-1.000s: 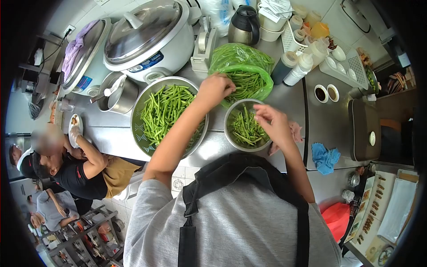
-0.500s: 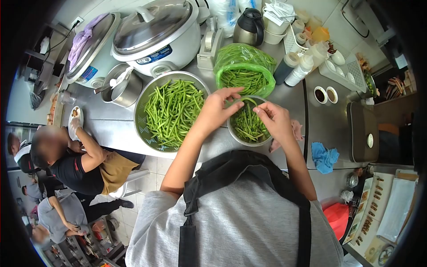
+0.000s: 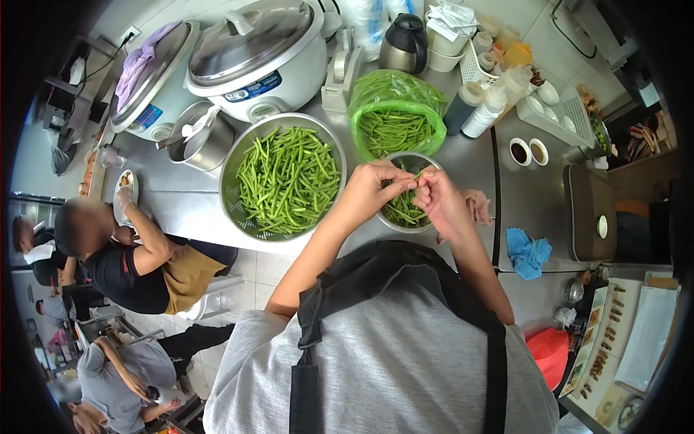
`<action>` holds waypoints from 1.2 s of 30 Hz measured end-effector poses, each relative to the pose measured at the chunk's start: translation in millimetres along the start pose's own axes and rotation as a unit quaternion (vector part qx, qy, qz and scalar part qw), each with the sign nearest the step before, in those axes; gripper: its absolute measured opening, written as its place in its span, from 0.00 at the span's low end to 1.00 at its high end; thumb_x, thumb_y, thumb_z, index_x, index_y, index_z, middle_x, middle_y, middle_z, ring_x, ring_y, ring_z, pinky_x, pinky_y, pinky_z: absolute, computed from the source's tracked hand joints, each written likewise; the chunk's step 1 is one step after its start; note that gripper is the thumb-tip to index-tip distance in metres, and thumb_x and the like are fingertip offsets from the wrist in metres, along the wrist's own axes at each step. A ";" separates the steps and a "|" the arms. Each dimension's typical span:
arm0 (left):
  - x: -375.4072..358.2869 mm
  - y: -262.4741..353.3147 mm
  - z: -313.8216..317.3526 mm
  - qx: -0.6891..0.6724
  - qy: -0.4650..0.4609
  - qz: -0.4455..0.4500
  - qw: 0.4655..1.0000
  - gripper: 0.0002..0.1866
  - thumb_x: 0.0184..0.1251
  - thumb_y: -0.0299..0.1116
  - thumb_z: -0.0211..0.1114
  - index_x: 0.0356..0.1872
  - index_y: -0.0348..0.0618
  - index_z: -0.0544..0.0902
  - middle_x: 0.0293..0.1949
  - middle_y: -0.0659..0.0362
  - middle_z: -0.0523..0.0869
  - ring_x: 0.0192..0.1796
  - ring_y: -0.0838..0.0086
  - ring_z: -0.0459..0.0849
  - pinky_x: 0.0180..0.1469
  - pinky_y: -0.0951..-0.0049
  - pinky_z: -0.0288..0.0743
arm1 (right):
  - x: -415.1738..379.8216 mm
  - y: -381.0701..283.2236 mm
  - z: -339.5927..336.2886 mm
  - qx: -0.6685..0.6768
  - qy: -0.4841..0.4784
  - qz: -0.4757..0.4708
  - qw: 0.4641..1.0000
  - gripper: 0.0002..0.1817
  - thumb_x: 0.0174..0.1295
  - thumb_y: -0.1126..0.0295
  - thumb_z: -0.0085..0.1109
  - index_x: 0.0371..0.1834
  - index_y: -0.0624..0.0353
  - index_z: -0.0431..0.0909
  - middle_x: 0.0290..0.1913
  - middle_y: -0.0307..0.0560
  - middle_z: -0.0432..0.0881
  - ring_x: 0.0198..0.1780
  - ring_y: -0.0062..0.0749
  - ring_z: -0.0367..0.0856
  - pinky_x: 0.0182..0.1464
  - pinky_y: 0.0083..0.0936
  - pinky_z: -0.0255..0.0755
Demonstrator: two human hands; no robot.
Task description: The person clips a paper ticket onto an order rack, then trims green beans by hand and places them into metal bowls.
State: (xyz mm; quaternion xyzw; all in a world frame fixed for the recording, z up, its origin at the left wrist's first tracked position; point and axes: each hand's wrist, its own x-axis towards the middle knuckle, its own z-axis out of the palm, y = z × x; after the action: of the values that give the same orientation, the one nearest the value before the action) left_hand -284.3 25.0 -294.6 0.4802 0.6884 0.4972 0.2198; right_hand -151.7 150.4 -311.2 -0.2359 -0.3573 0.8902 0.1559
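Note:
My left hand (image 3: 374, 188) and my right hand (image 3: 438, 196) meet over a small steel bowl (image 3: 414, 160) that holds green bean pieces. Together they pinch one green bean (image 3: 409, 179) between the fingertips. To the left stands a large steel colander (image 3: 283, 181) full of whole green beans. Behind the small bowl lies an open green plastic bag (image 3: 395, 114) with more beans.
A large rice cooker (image 3: 261, 54), a second cooker (image 3: 149, 76), a small pot (image 3: 200, 136), a dark kettle (image 3: 403, 43) and sauce bottles (image 3: 482, 107) crowd the steel counter (image 3: 181, 210). A blue cloth (image 3: 529, 254) lies right. Another person (image 3: 130, 257) works at the left.
My left hand came back from the green bag to the small bowl and joined my right hand on one bean. Both hands drew closer together.

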 end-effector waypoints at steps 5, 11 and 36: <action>-6.6 -4.5 0.2 -0.001 0.010 0.022 1.000 0.08 0.59 0.31 0.71 0.39 0.44 0.90 0.29 0.57 0.85 0.32 0.72 0.79 0.37 0.72 0.73 | 14.7 -8.9 -26.3 0.115 0.014 -0.034 0.993 0.11 0.65 0.64 0.48 0.25 0.53 0.66 0.22 0.34 0.64 0.23 0.19 0.60 0.28 0.21 0.58; -0.5 -8.9 7.7 0.049 0.138 0.024 0.989 0.09 0.56 0.32 0.72 0.38 0.44 0.90 0.28 0.54 0.84 0.33 0.63 0.80 0.39 0.65 0.74 | 4.9 -8.1 -22.2 -0.194 -0.050 -0.024 0.979 0.10 0.65 0.66 0.45 0.31 0.59 0.72 0.22 0.34 0.67 0.22 0.18 0.62 0.26 0.19 0.59; -1.4 -28.2 30.1 -0.482 0.090 -0.251 0.835 0.13 0.71 0.34 0.62 0.49 0.37 0.84 0.29 0.67 0.83 0.26 0.90 0.75 0.28 0.88 0.68 | -8.6 17.4 19.0 -0.515 -0.042 -0.307 0.799 0.04 0.63 0.76 0.59 0.39 0.63 0.78 0.33 0.45 0.80 0.31 0.29 0.78 0.35 0.23 0.71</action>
State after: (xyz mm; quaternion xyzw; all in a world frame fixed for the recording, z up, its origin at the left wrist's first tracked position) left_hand -272.6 36.8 -332.4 0.0776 0.4748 0.7350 0.4779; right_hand -156.5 123.7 -308.9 -0.1219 -0.8227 0.4898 0.2616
